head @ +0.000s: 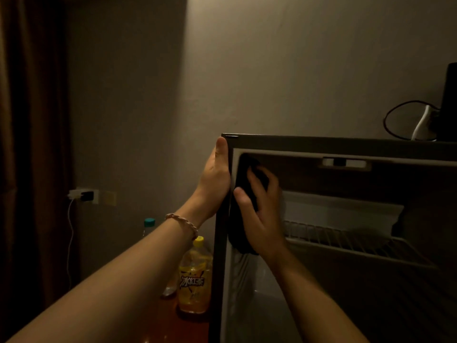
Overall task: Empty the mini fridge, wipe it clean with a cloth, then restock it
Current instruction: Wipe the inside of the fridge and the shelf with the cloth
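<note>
Dim walls and a brown curtain surround the open mini fridge, with a yellow bottle on the wooden table beside its left wall. The left hand lies flat, fingers straight, against the fridge's upper left outer edge. Just inside that edge, the right hand presses a dark cloth to the inner wall, fingers curled over it.

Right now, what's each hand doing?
Left hand: open, fingers straight, resting flat on the mini fridge's outer left side.
Right hand: holding the dark cloth against the inner left wall.
</note>
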